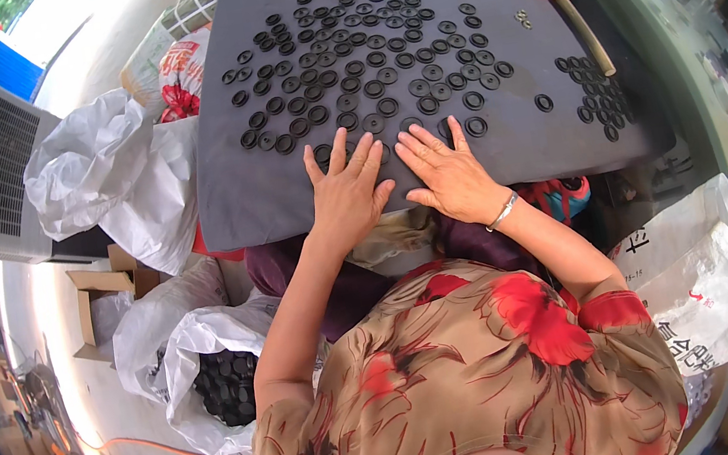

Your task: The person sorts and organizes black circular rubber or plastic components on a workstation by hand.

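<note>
Both of my hands lie flat near the front edge of a table with a dark grey cover (521, 143), palms down. The fingers of my left hand (345, 188) are spread, their tips over the nearest of many small black ring-shaped discs (377, 59). Beside it my right hand (451, 179), with a bracelet on its wrist, is spread the same way and partly covers a few discs. Neither hand grips anything. The loose discs lie scattered across the middle of the table. A tight group of black discs (598, 93) sits at the right, with a single disc (544, 103) apart from it.
A mallet (584, 30) with an orange head lies at the far right, near some small metallic bits (523, 19). On the floor at left, a white sack (226, 389) holds black parts, near an open cardboard box (102, 300). Another white sack (105, 163) stands against the table's left side.
</note>
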### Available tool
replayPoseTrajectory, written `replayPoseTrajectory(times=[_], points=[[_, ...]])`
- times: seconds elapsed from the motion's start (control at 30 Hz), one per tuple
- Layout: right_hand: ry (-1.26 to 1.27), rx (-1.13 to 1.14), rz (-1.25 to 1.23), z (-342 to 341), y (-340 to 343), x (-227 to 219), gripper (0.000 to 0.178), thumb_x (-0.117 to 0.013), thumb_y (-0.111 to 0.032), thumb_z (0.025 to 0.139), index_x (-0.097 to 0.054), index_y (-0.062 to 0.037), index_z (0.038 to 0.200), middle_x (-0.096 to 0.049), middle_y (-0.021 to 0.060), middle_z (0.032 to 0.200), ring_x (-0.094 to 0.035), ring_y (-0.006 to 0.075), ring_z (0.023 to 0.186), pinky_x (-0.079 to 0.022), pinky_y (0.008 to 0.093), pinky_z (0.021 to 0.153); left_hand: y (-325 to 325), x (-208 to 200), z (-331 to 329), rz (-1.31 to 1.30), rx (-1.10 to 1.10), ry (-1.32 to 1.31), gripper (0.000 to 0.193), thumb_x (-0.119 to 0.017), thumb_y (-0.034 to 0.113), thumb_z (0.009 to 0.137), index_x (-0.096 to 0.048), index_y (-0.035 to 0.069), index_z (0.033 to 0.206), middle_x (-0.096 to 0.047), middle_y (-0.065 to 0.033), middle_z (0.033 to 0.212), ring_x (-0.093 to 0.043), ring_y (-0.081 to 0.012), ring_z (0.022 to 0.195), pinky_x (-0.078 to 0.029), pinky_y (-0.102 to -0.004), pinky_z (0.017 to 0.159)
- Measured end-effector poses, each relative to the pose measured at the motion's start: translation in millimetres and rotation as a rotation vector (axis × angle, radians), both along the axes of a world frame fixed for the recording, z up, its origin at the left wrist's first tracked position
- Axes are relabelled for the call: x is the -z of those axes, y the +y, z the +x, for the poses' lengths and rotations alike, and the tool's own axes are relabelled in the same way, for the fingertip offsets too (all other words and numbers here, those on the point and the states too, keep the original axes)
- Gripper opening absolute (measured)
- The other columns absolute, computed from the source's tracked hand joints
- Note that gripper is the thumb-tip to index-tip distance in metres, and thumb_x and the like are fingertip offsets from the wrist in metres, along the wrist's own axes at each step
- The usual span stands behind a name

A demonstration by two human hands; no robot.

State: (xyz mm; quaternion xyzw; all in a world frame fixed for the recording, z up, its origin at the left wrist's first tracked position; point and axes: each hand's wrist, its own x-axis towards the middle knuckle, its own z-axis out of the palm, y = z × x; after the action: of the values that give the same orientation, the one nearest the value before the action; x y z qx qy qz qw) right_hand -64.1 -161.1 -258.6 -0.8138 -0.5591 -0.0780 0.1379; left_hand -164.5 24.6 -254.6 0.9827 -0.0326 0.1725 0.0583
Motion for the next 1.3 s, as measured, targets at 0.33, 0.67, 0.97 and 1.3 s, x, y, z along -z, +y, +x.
replayPoseTrajectory(times=[0.33, 0.67, 0.97, 1.3], points=[[-0.032, -0.017, -0.039, -1, 27, 6, 0.071, -0.053, -0.049, 0.086, -0.038, -0.0027, 0.138, -0.035, 0.0126, 0.146, -0.028, 0.0249, 0.137, -0.008, 0.0635, 0.108, 23, -3, -18, 0.098, -0.15, 0.093, 0.06, -0.05, 0.04, 0.091, -0.037, 0.008, 0.14, -0.035, -0.0101, 0.146, -0.026, -0.0323, 0.137, -0.014, -0.0617, 0.106], [0.045, 0.232, 0.442, 39, -37, -30, 0.039, -0.064, -0.027, 0.079, -0.056, -0.0023, 0.108, -0.059, 0.0138, 0.108, -0.056, 0.0322, 0.1, -0.041, 0.0453, 0.092, 33, 2, -20, -0.044, -0.17, 0.03, 0.057, -0.052, 0.033, 0.09, -0.037, 0.008, 0.14, -0.033, -0.0153, 0.146, -0.024, -0.0346, 0.137, -0.018, -0.0563, 0.107], [0.191, 0.802, 0.374, 101, -139, -11, 0.036, -0.066, -0.013, 0.079, -0.06, -0.0022, 0.113, -0.058, 0.0181, 0.099, -0.06, 0.0346, 0.088, -0.049, 0.0407, 0.076, 68, 22, -14, -0.126, -0.36, -0.328, 0.043, -0.05, 0.022, 0.093, -0.047, 0.005, 0.132, -0.045, -0.0203, 0.136, -0.036, -0.0397, 0.129, -0.027, -0.046, 0.106], [0.048, 0.77, 0.162, 113, -133, -1, 0.028, -0.064, -0.016, 0.079, -0.061, -0.006, 0.106, -0.055, 0.0197, 0.096, -0.06, 0.0379, 0.083, -0.05, 0.0447, 0.074, 69, 25, -26, -0.266, -0.419, -0.354, 0.044, -0.057, 0.02, 0.088, -0.05, 0.006, 0.129, -0.047, -0.0185, 0.135, -0.038, -0.037, 0.129, -0.027, -0.0454, 0.106]])
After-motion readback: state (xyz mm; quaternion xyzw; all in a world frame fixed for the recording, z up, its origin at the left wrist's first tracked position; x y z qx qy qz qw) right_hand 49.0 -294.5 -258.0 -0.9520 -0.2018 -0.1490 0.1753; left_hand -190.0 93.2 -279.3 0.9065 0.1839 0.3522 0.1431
